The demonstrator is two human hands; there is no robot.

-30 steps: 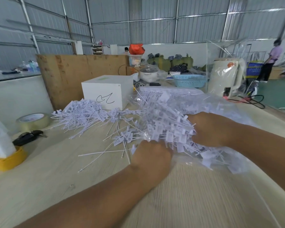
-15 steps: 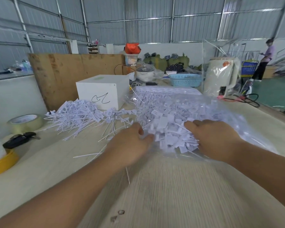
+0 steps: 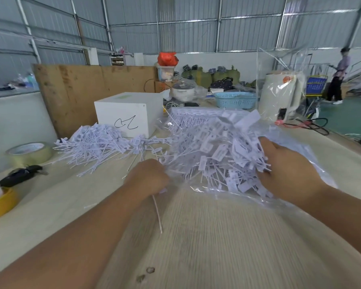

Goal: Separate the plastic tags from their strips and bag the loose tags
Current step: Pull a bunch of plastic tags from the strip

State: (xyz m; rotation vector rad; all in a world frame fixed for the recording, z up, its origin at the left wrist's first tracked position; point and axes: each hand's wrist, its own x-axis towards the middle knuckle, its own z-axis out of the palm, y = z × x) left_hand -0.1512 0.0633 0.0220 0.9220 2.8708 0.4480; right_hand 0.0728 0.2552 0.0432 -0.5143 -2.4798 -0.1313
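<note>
Hands: my left hand (image 3: 148,178) curls its grip round 1 bare strip (image 3: 157,213); my right hand (image 3: 288,174) presses flat on 1 clear bag (image 3: 313,163) of loose tags (image 3: 217,155).

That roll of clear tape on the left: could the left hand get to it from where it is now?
Probably yes. The tape roll lies in the open on the table, nothing lying between, but the left hand grips a thin stick, so it must let go first.

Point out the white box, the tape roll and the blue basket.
white box (image 3: 126,116), head view, on its front face.
tape roll (image 3: 28,154), head view, on its outer band.
blue basket (image 3: 236,100), head view, on its front wall.
</note>
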